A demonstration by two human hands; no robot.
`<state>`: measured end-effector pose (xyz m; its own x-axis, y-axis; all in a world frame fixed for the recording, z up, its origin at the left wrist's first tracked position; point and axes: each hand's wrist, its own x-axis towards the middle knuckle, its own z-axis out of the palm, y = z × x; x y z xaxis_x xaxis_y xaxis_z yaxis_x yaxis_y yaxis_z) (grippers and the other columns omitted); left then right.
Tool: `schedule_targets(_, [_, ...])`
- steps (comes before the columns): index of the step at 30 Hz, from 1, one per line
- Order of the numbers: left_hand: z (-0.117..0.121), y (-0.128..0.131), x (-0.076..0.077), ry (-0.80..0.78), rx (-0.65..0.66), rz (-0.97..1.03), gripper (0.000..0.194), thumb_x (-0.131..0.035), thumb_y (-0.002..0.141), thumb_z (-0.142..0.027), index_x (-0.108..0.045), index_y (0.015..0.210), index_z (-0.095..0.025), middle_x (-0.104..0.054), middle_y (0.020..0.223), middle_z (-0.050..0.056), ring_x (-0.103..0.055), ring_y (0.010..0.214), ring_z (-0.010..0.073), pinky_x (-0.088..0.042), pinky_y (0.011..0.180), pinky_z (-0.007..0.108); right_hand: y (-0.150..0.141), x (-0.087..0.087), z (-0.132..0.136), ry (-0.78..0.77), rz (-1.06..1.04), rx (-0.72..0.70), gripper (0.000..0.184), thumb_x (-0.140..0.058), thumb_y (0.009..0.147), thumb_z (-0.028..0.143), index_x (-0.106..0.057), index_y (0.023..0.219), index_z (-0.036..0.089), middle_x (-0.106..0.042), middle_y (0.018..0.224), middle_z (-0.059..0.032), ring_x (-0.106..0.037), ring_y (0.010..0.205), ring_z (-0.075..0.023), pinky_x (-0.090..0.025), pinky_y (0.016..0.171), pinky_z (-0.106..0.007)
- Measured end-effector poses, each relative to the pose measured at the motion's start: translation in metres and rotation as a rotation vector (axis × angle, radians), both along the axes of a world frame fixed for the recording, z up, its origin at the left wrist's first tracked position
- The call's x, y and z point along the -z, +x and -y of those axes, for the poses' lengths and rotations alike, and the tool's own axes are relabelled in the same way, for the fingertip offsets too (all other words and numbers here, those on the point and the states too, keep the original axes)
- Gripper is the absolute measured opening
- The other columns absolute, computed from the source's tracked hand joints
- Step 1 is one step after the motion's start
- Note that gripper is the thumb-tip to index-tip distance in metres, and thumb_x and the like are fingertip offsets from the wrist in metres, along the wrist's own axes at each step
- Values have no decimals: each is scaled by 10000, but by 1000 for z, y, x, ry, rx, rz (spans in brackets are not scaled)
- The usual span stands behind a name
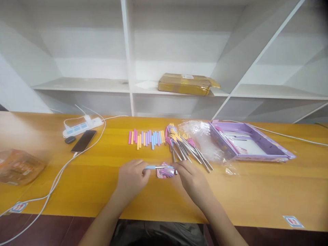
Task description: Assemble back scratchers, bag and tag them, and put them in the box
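Between my two hands a back scratcher (161,167) with a blue handle and a metal rod lies level. My left hand (133,176) is closed on its blue handle end. Its other end, also blue, is in the closed fingers of my right hand (191,177), which hide part of it. Just under the rod sits a small stack of pink and purple cards (165,172). Beyond my right hand is a pile of back scratchers (183,143) with hand-shaped heads and metal rods. Further left, coloured handle sleeves (146,138) lie in an uneven row.
Crumpled clear plastic (205,140) lies beside a purple open box (271,150) at right. To the left are a phone (84,140), a power strip (82,127), white cables (57,179) and an orange packet (22,167). A taped parcel (186,83) rests on the shelf.
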<state>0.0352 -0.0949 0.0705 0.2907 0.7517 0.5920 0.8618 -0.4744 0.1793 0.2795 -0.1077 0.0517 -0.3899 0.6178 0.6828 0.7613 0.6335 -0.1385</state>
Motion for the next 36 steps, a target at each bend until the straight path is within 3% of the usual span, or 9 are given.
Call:
schedule_targets(3, [-9, -16, -2, -108, 40, -15, 209, -547, 865, -100, -640, 731, -229, -634, 681, -7, -586, 632, 168, -327, 594, 325, 8, -6, -2, 6, 22, 26, 363, -462, 1055, 1, -686, 1264, 196, -735, 1042, -79, -670, 912, -214, -548, 783, -348])
schedule_targets(7, [-15, -19, 3, -181, 159, 2, 291, -541, 896, -98, -735, 1063, -238, -761, 905, 25, -709, 784, 192, -477, 684, 299, 17, -12, -7, -22, 50, 40, 219, -526, 1088, 89, -691, 1194, 187, -730, 1019, -78, -659, 898, -216, -521, 783, -352])
schedule_targets(11, [-18, -17, 13, -161, 276, -1, 472, -535, 971, -113, -627, 1418, -233, -796, 1161, 84, -771, 950, 227, -583, 801, 322, 22, -13, -9, -66, 83, 58, 203, -505, 1105, 111, -684, 1139, 201, -729, 1020, -80, -670, 896, -219, -511, 781, -359])
schedule_targets(18, [-22, -17, 18, -61, 294, -3, 309, -551, 987, -114, -685, 1237, -235, -773, 1061, 77, -767, 929, 228, -603, 815, 340, 22, -11, -12, -105, 70, 18, 181, -522, 1107, 133, -671, 1172, 212, -731, 1030, -84, -686, 920, -228, -536, 786, -370])
schedule_targets(26, [-17, -11, 24, -51, 297, -88, 243, -557, 1034, -137, -689, 1226, -209, -774, 1008, 71, -762, 869, 233, -572, 715, 347, 23, -2, -22, -294, 90, -15, 168, -507, 1121, 180, -670, 1111, 224, -707, 1014, -73, -699, 902, -220, -555, 756, -351])
schedule_targets(36, [-19, -17, 21, 138, 289, -45, 267, -623, 1051, -160, -686, 1297, -245, -821, 1056, 58, -793, 919, 225, -604, 851, 353, 23, 5, -31, -281, -123, -136, 210, -514, 1105, 164, -604, 1284, 226, -723, 1123, -90, -725, 997, -215, -598, 843, -342])
